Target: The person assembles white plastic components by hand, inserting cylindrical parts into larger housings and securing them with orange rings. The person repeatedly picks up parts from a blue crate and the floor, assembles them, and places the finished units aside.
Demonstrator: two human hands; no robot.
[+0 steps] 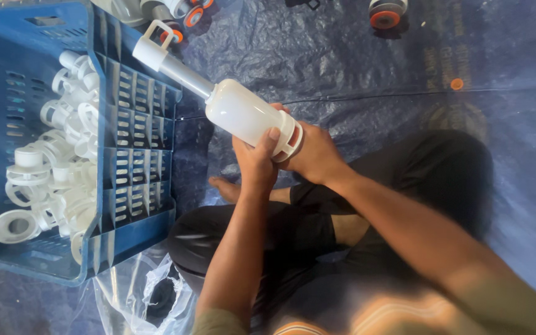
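Nearest the camera: two bare forearms above crossed legs in dark trousers; one bare foot point(223, 185) shows just below the left hand.

Left hand point(257, 162): grip closed around the wide end of a white plastic pump body point(238, 111), thumb laid along its side.

Right hand point(314, 155): grip closed on the slotted white end cap point(290, 139) of the same pump body, touching the left hand; its fingers lie behind the cap and are mostly hidden.

Pump body: translucent white cylinder, held off the floor and tilted, running up and away to the left from both grips. A grey shaft point(185, 77) leaves its narrow end and finishes in a white loop handle point(151, 51), well beyond the hands.

Left of the grips: blue slatted plastic crate point(138, 155), filled with loose white plastic fittings point(63, 155) of ring and cap shapes. The loop handle sits over the crate's far corner.

Below the left forearm: crumpled clear plastic bag point(150, 298), just beside the crate's near corner.

Beneath everything: blue tarpaulin point(404, 74) covering the floor.

Farthest from the grips: several grey and white parts with orange rings point(384, 15) along the top edge, well apart from the hands.
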